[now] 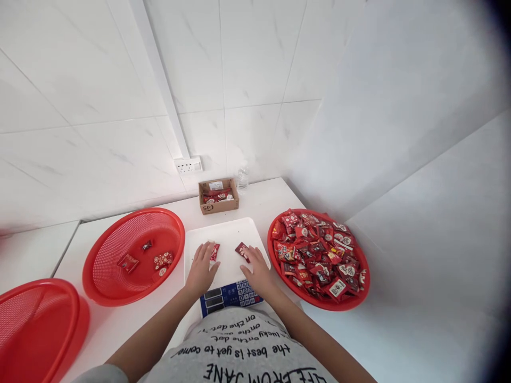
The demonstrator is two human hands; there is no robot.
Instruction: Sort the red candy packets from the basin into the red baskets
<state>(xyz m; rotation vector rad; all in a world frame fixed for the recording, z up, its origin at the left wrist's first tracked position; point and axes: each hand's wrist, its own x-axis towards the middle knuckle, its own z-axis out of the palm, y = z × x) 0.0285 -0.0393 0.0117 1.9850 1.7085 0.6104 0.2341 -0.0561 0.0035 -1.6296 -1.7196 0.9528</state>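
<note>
Both hands are over the white weighing pan [227,231] of a digital scale. My left hand [202,270] lies with its fingers stretched out and thumb apart, beside a small red packet [215,251] that it partly covers. My right hand [257,270] is likewise spread, its fingertips at a dark red snack packet [241,250] and hiding part of it. Neither hand visibly grips anything. The blue keypad [245,295] of the scale shows between my wrists.
At right stands a red basket [364,290] heaped with wrapped snacks. A red basket [104,255] at left holds several packets; another red basket [74,303] is nearer. Behind the scale are a cardboard box [219,208] with packets and a clear bottle [242,180].
</note>
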